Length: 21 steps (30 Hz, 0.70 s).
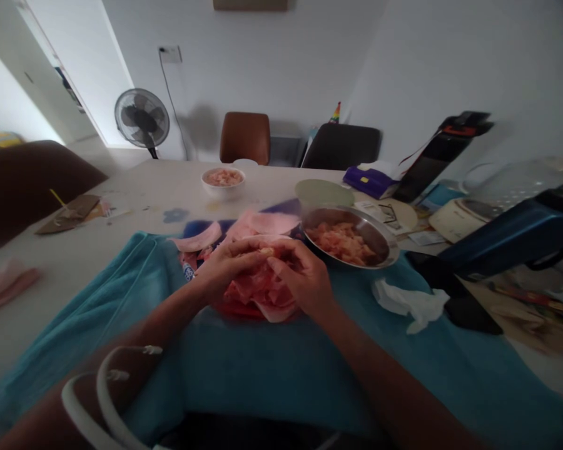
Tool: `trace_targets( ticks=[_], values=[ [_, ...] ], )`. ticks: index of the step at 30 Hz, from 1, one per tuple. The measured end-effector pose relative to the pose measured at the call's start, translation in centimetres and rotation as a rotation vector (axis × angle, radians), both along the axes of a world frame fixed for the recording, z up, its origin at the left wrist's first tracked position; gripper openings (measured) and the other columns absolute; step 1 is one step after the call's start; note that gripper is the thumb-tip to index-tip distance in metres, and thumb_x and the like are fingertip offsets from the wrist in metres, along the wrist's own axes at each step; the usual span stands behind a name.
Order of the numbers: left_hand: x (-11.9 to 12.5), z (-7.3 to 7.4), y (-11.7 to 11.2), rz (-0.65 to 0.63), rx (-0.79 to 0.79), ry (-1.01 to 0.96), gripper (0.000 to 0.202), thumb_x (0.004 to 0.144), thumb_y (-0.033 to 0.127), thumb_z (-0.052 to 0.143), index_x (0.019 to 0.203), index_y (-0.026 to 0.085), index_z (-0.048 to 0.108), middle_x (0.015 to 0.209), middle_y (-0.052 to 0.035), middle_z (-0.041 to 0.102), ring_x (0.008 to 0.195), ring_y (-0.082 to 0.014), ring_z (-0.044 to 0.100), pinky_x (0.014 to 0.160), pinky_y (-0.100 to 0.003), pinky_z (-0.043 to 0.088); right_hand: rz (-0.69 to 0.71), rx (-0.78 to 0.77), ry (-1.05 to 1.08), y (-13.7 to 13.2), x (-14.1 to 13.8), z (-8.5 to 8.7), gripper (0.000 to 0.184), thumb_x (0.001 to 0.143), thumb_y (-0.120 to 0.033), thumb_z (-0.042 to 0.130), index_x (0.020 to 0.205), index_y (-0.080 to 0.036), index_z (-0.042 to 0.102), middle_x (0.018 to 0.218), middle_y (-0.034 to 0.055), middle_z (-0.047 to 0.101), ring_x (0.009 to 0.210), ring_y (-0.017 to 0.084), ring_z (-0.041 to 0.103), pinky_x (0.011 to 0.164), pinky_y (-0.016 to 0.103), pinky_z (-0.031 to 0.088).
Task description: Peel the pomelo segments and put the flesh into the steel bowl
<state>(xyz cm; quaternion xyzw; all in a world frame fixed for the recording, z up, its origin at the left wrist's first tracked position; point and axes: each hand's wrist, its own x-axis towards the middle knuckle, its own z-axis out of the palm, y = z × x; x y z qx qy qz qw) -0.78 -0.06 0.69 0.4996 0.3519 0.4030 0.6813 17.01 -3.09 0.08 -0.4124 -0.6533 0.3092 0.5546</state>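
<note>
My left hand [229, 265] and my right hand [304, 272] meet at the middle, fingers bent and pinched around a small pale piece of pomelo flesh [266, 251]. Fingers partly hide it. Beneath them lies a heap of pink pomelo membrane and peel [263, 294] in a red container [237, 310]. Thick pink rind pieces [274, 223] lie just behind, and a curved rind piece [199, 239] is to the left. To the right of my right hand stands a steel bowl [391, 253] holding peeled pomelo flesh [344, 242].
A teal towel [258, 375] covers the near table. Farther back stand a white bowl [223, 190] of pulp and a green round mat [323, 192]. On the right are a crumpled tissue [410, 303], a dark phone [455, 294] and a blue bottle [511, 231]. A fan [142, 119] stands beyond.
</note>
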Motion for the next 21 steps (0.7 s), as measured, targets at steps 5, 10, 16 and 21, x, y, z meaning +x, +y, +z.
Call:
trace_targets(
  ticks=[5, 10, 16, 21],
  values=[
    [-0.1, 0.0, 0.2, 0.009, 0.067, 0.007, 0.035, 0.071, 0.035, 0.09, 0.099, 0.019, 0.078, 0.086, -0.0013, 0.074, 0.074, -0.0109, 0.066, 0.068, -0.02, 0.052, -0.026, -0.031, -0.028, -0.1, 0.2, -0.3, 0.013, 0.092, -0.037, 0.069, 0.099, -0.026, 0.071, 0.094, -0.0003, 0.076, 0.076, 0.015, 0.07, 0.075, 0.03, 0.059],
    [-0.6, -0.1, 0.4, -0.055, 0.211, 0.106, 0.029, 0.078, 0.039, 0.086, 0.095, 0.018, 0.076, 0.092, -0.0022, 0.073, 0.083, -0.0129, 0.067, 0.075, -0.023, 0.053, 0.011, -0.071, -0.006, 0.1, 0.3, -0.4, 0.014, 0.091, -0.039, 0.07, 0.096, -0.026, 0.071, 0.084, -0.0016, 0.074, 0.074, 0.015, 0.07, 0.073, 0.029, 0.058],
    [-0.4, -0.1, 0.3, -0.015, 0.236, 0.099, 0.032, 0.075, 0.042, 0.087, 0.093, 0.018, 0.076, 0.095, -0.0021, 0.072, 0.09, -0.0137, 0.068, 0.085, -0.026, 0.055, 0.066, -0.061, -0.069, 0.3, 0.9, 0.4, 0.012, 0.087, -0.032, 0.069, 0.095, -0.024, 0.071, 0.091, -0.0001, 0.075, 0.074, 0.013, 0.068, 0.07, 0.027, 0.057],
    [-0.2, -0.3, -0.1, 0.025, 0.281, 0.198, 0.033, 0.076, 0.044, 0.085, 0.093, 0.018, 0.076, 0.087, -0.0012, 0.069, 0.081, -0.0126, 0.064, 0.079, -0.025, 0.054, 0.007, 0.016, -0.149, 0.1, 0.6, 0.8, 0.006, 0.084, -0.026, 0.062, 0.085, -0.022, 0.067, 0.08, -0.0012, 0.072, 0.066, 0.012, 0.064, 0.063, 0.024, 0.053]
  ],
)
